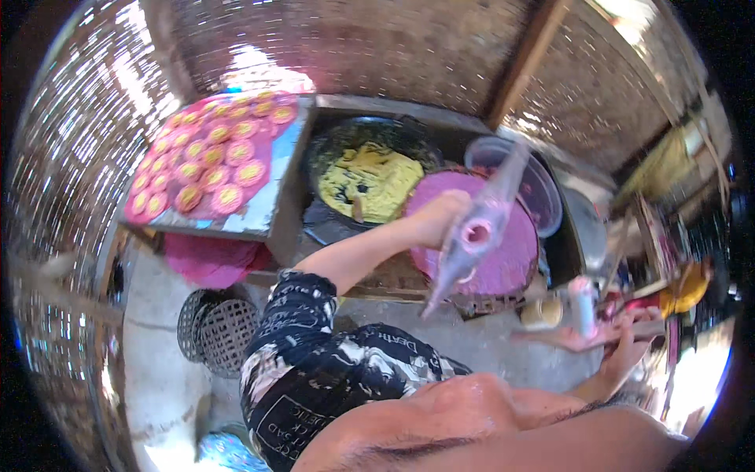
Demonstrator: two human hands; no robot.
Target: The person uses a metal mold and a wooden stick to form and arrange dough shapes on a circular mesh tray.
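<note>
My left hand [442,219] is closed on a long, flat, purple-smeared paddle-like piece [489,206] with a round hole near its middle. Pink residue lines the hole. Both sit above a round tray of pink-purple paste [503,259]. Off to the right, my right hand [627,346] grips a flat pinkish board [578,337]. By that board a pale blue and pink cylinder [583,308] stands upright; blur hides whether they touch. A cream-coloured tub [541,314] is just left of the cylinder.
A black pan [373,130] of yellow paste stands left of the pink tray. Further left, pink discs with yellow centres [213,155] cover a pink sheet on a bench. A clear plastic tub [541,189] is behind the tray. Dark woven baskets [228,334] lie on the floor.
</note>
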